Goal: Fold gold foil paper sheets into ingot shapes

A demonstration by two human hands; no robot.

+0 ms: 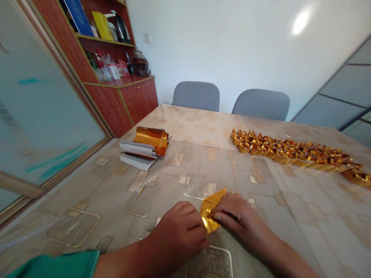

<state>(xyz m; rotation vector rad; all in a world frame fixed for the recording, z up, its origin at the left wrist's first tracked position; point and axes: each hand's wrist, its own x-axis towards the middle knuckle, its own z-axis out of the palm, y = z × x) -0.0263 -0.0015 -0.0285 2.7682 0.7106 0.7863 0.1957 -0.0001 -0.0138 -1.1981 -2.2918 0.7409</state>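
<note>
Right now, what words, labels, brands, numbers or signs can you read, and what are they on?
None can be read.
Blue object and yellow object: any print is too blurred.
Small items on the cabinet: too small and blurred.
Gold foil piece, folded pieces: no lettering shows.

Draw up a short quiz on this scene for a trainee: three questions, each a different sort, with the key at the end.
1. True or false: the left hand and the right hand are both at the same piece of gold foil.
2. Count: how many grey chairs show beyond the far edge of the table?
3. Fill in the blank: seen from the person's seat, the long cluster of folded gold pieces lies to the ____ of the stack of sheets.

Key: 1. True. 2. Two. 3. Right.
</note>
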